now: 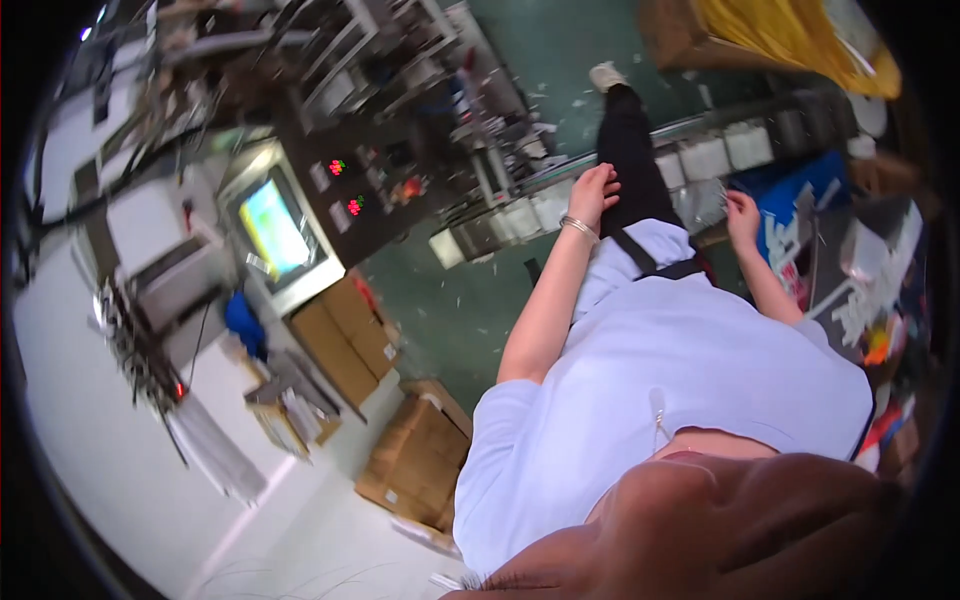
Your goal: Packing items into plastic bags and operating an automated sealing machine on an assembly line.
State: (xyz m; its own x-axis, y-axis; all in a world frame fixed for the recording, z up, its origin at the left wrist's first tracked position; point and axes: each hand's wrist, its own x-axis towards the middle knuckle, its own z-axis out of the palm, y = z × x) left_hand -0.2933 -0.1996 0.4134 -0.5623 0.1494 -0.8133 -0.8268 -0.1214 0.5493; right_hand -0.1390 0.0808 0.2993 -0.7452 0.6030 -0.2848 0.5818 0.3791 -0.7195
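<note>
My left hand (595, 195), with a bracelet at the wrist, hangs over my thigh beside the conveyor. Its fingers are loosely bent with gaps between them, and nothing shows in them. On the other side of my body my right hand (742, 216) has thumb and fingertips pinched together. A small pale bit seems to be at those fingertips, too small to name. A row of white rectangular packs (704, 158) lies along a narrow conveyor (690, 124) passing beyond both hands. Close to my right hand are a blue bag or sheet (822, 182) and some white plastic pieces (790, 245).
A machine panel with a lit screen (275, 232) and red-green displays stands at left. Cardboard boxes (415, 462) are stacked lower left. A metal machine frame (365, 60) fills the upper left. A box with yellow lining (790, 35) sits upper right. Scraps litter the green floor (430, 300).
</note>
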